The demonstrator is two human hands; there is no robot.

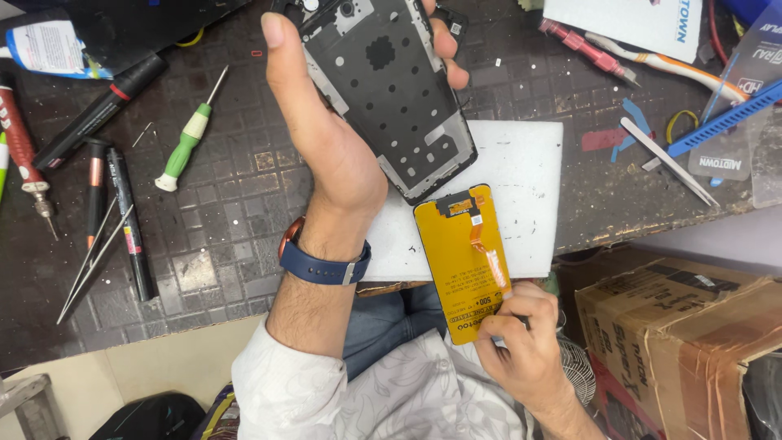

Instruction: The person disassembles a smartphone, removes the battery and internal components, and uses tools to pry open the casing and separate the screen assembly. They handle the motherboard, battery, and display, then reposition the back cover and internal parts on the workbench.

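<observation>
A phone repair workshop: a scuffed dark tabletop [244, 236] strewn with a green screwdriver [189, 137], tweezers [94, 262], prying tools [669, 160] and a bare phone frame [391, 90].

A black phone frame [391, 90] is held tilted above a yellow-backed screen panel [466, 261] on white foam.

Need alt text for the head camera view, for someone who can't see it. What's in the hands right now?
The left hand holds a dark phone frame tilted above a white pad, while the right hand pinches the lower end of a yellow-backed screen panel with an orange flex ribbon. A green-handled screwdriver and tweezers lie on the dark gridded mat.
</observation>
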